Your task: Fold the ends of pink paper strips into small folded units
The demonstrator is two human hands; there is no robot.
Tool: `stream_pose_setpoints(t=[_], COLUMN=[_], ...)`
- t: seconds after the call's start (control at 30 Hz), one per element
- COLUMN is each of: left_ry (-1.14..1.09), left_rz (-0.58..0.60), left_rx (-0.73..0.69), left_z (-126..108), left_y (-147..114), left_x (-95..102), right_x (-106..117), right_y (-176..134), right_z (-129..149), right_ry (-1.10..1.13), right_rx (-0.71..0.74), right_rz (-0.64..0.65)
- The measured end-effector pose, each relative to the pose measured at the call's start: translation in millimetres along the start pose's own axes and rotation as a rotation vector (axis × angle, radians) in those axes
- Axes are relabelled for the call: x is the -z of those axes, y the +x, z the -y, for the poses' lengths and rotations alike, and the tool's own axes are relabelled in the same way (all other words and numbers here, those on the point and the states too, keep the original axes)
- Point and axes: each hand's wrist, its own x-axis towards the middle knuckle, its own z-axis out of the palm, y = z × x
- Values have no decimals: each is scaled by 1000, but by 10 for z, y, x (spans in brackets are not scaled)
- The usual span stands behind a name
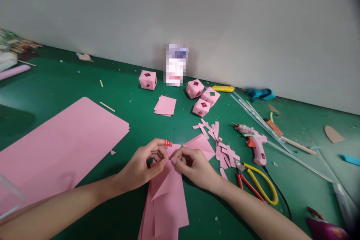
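My left hand (147, 163), with a red patterned band around one finger, is closed in a pinch. My right hand (195, 165) pinches opposite it, the fingertips nearly meeting. Between them they grip a piece of pink paper (170, 180) that has a folded flap; exactly where its edges run under the fingers is hidden. Beneath it lie more overlapping pink sheets (165, 217), reaching toward me. Just beyond my right hand rests a folded pink paper piece (201, 144), beside a scatter of narrow pink paper strips (222, 150).
Large pink sheets (70, 146) cover the left of the green table (118, 210). Toward the wall sit pink paper cubes (147, 80), small pink squares (166, 105) and a phone-like blurred object (176, 65). At right lie a glue gun (254, 142), pliers (261, 182) and clear glue sticks (260, 122).
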Motion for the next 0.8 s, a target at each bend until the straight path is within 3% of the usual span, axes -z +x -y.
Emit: stream_pose_setpoints(t=[0.33, 0.8], left_ry=[120, 58], left_rz=[91, 148], left_rx=[-14, -48], left_z=[-22, -21], left_y=[8, 6], left_x=[1, 86], right_x=[-36, 90], right_y=[-27, -21], right_z=[-7, 9], right_ry=[-31, 215], right_rx=[6, 14], right_rz=[49, -76])
